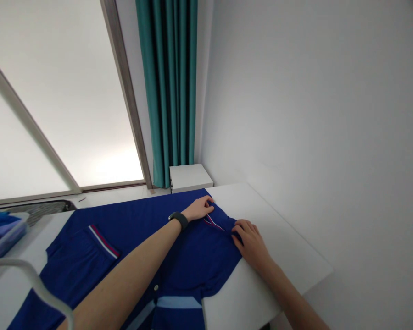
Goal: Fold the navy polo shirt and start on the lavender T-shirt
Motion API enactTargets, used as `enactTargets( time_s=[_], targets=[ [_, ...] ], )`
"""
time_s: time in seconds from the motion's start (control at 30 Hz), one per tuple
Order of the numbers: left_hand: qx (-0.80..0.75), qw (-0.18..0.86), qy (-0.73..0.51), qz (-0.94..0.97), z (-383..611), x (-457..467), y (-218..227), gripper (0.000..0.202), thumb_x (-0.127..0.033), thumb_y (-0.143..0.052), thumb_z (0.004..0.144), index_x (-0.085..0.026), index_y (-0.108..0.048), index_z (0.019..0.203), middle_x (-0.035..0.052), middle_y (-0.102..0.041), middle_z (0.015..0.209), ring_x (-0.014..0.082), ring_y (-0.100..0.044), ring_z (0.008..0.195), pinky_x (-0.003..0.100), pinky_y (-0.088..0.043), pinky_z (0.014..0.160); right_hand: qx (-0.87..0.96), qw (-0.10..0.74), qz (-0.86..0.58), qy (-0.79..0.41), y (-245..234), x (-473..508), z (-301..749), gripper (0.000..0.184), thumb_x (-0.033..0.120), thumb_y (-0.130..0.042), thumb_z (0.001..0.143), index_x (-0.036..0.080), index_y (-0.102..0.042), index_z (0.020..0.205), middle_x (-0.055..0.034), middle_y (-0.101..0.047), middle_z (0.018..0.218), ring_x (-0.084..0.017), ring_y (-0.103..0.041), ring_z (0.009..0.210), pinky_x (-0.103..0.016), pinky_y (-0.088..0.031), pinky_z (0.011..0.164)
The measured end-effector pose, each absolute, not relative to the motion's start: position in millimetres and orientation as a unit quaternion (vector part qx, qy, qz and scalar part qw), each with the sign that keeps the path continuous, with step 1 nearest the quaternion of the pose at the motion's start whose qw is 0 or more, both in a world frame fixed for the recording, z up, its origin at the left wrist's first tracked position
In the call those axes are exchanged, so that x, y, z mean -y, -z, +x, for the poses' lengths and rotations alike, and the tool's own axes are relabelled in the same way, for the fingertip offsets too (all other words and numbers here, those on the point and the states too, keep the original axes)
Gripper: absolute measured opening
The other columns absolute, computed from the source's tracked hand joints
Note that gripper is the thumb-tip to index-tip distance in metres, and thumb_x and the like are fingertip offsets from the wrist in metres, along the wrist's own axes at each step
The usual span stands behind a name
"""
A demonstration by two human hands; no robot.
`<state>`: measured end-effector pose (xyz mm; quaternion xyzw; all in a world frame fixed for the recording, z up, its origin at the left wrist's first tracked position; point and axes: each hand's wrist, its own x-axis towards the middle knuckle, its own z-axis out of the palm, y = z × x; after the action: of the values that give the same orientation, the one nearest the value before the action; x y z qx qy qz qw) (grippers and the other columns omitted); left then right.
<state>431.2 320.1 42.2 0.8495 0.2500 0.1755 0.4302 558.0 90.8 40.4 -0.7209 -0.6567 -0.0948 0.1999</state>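
A dark blue short-sleeved shirt lies spread over a white table. One sleeve cuff with red and white stripes rests at the left. Another striped trim shows between my hands, on cloth that is folded over. My left hand, with a dark watch on its wrist, pinches the shirt just above that trim. At the shirt's right edge, the fingers of my right hand are closed on the blue cloth. A button and a light blue band appear lower down; my left forearm covers part of the shirt.
A plastic bin with blue cloth stands at the left edge. A pale curved bar crosses the lower left. Beyond the table are a small white cabinet, a green curtain and sliding glass doors. A wall borders the right.
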Motion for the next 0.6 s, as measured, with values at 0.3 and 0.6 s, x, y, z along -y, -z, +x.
enactTargets(
  time_s=[0.3,0.6],
  targets=[
    [-0.294,0.38,-0.221,0.849,438.0,-327.1,-34.9,0.038,-0.014,-0.051,0.081,-0.013,-0.054,0.119,0.003,-0.066,0.084,0.0151,-0.061,0.071,0.026,-0.048,0.069,0.719,0.204,-0.657,0.102,-61.6,-107.3,525.9,0.023,0.018,-0.051,0.093,0.021,-0.063,0.112,-0.0061,-0.067,0.089,-0.022,-0.058,0.089,-0.039,-0.04,0.089],
    [-0.201,0.168,-0.223,0.939,404.4,-304.3,-62.9,0.014,-0.022,-0.05,0.089,-0.018,-0.062,0.093,0.007,-0.06,0.099,0.0222,-0.056,0.098,0.037,-0.042,0.091,0.696,0.294,-0.655,-0.007,-53.0,-95.8,540.7,0.039,0.013,-0.051,0.083,0.022,-0.055,0.121,-0.0098,-0.06,0.113,-0.023,-0.053,0.108,-0.043,-0.041,0.097]
  ],
)
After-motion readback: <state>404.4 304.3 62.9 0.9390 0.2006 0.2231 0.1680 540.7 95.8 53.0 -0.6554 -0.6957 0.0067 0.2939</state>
